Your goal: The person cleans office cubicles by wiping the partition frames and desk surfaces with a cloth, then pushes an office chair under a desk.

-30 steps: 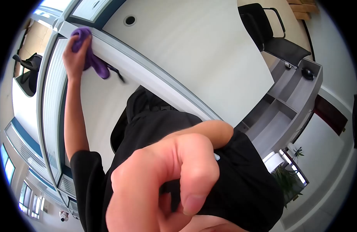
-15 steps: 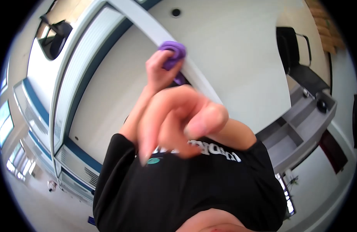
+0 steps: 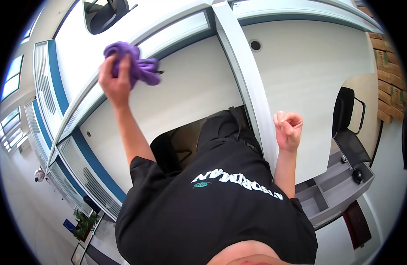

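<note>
My left hand (image 3: 115, 84) is closed around a bunched purple cloth (image 3: 141, 70), raised at the upper left. The cloth overlaps the top of a white partition rail and the left desk (image 3: 168, 92) in view; I cannot tell whether it touches them. On the right, my right hand (image 3: 287, 131) has its fingers curled in, and nothing shows in them. It appears in front of the right desk (image 3: 296, 84), just beside the long white divider (image 3: 245, 70).
Black chairs stand at the right (image 3: 351, 123) and upper left (image 3: 107, 17). A grey drawer unit (image 3: 336, 192) with compartments is at the lower right. Stacked cardboard boxes (image 3: 391, 79) line the far right. Blue-edged partitions (image 3: 86, 170) run along the left.
My left hand has carried the purple cloth up and to the left. My right hand has moved away from the camera and off to the right. The view has shifted too.
</note>
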Motion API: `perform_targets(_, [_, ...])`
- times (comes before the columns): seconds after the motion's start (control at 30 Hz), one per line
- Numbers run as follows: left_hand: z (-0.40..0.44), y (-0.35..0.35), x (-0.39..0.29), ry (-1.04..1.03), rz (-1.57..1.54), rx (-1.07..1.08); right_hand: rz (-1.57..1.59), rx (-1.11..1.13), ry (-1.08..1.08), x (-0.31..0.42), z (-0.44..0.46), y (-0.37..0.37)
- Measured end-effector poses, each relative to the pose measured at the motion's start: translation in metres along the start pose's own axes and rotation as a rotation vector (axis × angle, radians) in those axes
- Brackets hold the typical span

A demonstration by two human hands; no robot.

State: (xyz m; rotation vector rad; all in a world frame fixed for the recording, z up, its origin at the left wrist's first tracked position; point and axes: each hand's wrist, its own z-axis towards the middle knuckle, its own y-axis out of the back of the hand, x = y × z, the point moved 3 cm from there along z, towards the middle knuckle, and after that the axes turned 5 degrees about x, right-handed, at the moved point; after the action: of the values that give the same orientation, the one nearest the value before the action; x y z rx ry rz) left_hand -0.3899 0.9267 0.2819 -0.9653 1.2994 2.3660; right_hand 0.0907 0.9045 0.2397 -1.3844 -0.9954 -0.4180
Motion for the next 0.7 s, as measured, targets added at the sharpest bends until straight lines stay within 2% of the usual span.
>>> perform_targets(0.1, [0.041,-0.013,0.065,0.109,0.127,0.032,-0.187,-0.076,-0.011,-0.011,0.017,0.002])
perform_targets(0.17, [0.051,-0.058,0.087,-0.062,0.597,0.012,-0.303,-0.047,-0.079,-0.02,0.028,-0.004])
perform_targets(0.23, [0.061,-0.093,0.05,0.07,0.458,0.104,-0.462,-0.024,-0.188,-0.028,0.033,-0.011])
perform_targets(0.37, [0.07,-0.198,-0.037,-0.195,0.316,0.072,-0.699,-0.002,-0.181,-0.031,0.042,-0.031])
perform_targets(0.43, [0.074,-0.251,-0.072,-0.369,0.237,0.019,-0.997,0.131,-0.048,-0.024,0.051,-0.045])
perform_targets(0.5, [0.076,-0.257,-0.128,-0.321,0.212,0.193,-1.051,0.138,0.001,-0.027,0.053,-0.052])
perform_targets(0.53, [0.078,-0.262,-0.122,-0.213,0.129,0.355,-1.051,0.142,0.047,-0.028,0.053,-0.05])
perform_targets(0.63, [0.064,-0.259,-0.107,-0.487,0.064,0.236,-1.032,0.114,0.094,-0.028,0.048,-0.045])
perform_targets(0.7, [0.048,-0.248,-0.11,-0.571,-0.089,0.351,-1.04,0.048,0.024,-0.03,0.047,-0.047])
